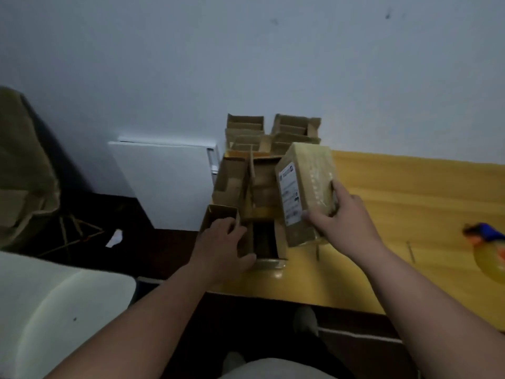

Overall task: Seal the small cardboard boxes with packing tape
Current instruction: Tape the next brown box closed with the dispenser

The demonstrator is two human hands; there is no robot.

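sealed box (pixel 306 192) | right hand (pixel 344 217) fingers grip it, tilted | left hand (pixel 221 242) fingers grip open box (pixel 262 242)

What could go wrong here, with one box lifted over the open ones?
The right hand holds the taped box tilted above the open boxes; it could slip and knock them over. The left hand grips an open box near the table edge; a tug might pull it off.

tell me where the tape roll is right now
In the head view the tape roll lies at the far right edge of the yellow table, well right of the right hand and the sealed box it grips.
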